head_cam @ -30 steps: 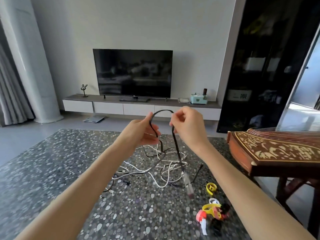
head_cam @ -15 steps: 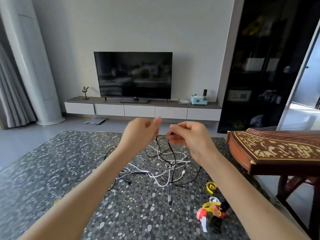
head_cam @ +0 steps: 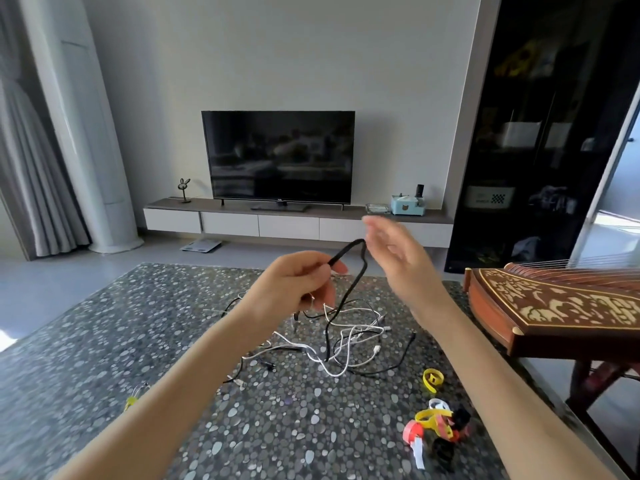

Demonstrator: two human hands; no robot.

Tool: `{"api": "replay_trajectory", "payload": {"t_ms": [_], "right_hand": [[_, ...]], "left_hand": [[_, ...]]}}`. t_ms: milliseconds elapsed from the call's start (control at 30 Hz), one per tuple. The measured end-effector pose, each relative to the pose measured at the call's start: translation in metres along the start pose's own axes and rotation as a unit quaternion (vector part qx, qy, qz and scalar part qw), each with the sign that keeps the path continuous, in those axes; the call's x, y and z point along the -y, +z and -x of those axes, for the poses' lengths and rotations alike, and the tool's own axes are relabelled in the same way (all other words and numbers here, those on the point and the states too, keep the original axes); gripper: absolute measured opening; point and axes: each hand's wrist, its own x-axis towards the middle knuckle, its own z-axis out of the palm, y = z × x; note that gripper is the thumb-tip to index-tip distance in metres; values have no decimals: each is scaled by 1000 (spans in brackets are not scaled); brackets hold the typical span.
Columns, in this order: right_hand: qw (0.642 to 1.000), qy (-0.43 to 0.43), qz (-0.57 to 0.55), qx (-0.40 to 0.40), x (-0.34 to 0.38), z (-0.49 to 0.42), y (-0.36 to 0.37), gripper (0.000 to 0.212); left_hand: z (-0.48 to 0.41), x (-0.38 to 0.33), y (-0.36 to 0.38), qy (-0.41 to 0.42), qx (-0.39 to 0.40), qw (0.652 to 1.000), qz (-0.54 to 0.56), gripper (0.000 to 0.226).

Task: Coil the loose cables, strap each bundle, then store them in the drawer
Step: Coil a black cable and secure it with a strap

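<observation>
Nearest, a heap of red, yellow and black straps lies on the pebble-patterned table, with a tangle of white and black cables beyond it. Above the tangle the left hand clenches a black cable loop whose tail hangs to the table. The right hand, fingers loose and blurred, holds nothing just beside the loop's top.
</observation>
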Motion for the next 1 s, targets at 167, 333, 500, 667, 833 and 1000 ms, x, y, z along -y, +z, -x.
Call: {"api": "replay_trajectory", "payload": {"t_ms": [167, 333, 500, 667, 833, 1000], "right_hand": [[969, 34, -190, 157, -4, 16, 18, 27], [910, 108, -383, 116, 8, 19, 27, 18], [982, 73, -169, 38, 18, 16, 38, 16], [981, 121, -135, 68, 19, 10, 38, 13], [997, 64, -47, 26, 22, 1, 41, 12], [997, 19, 79, 8, 17, -6, 39, 19]], "left_hand": [[0, -3, -20, 13, -18, 991, 132, 23], [1, 16, -20, -40, -120, 992, 6, 37], [4, 38, -6, -45, -124, 990, -44, 47], [-4, 43, 7, -57, -126, 977, 162, 42], [-8, 38, 18, -79, -98, 946, 300, 41], [-9, 28, 18, -81, -78, 960, 256, 41]]}}
